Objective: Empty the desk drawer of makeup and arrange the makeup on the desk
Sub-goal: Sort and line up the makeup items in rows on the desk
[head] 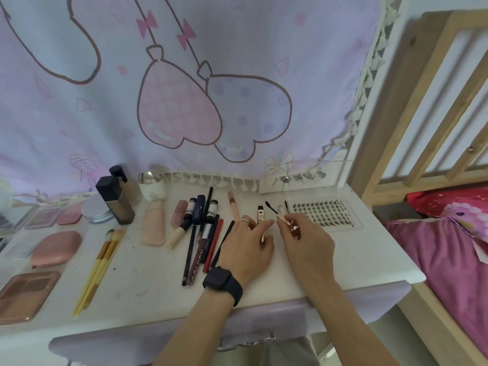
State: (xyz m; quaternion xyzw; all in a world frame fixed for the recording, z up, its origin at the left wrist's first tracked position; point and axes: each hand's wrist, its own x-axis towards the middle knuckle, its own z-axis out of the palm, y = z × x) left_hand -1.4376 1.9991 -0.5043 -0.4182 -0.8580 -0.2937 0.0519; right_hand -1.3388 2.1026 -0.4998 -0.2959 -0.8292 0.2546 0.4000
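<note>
My left hand (247, 243), with a ring and a black watch, lies on the white desk (148, 276), its fingers around a rose-gold mascara tube (262, 219) labelled in black. My right hand (306, 239) pinches a small rose-gold wand cap (291, 225), whose black brush (270, 207) points up and left. Left of my hands lie several pencils and liners (208, 241). A clear tray of false lashes (323, 212) sits to the right. The lilac drawer front (158, 342) shows below the desk edge.
Foundation bottles (116, 204), a pink tube (153, 225), yellow-handled brushes (99, 268), a pink puff case (56, 248) and palettes (26, 294) fill the left side. A printed cloth (184, 88) hangs behind. A wooden bed frame (422, 114) with pink bedding stands on the right.
</note>
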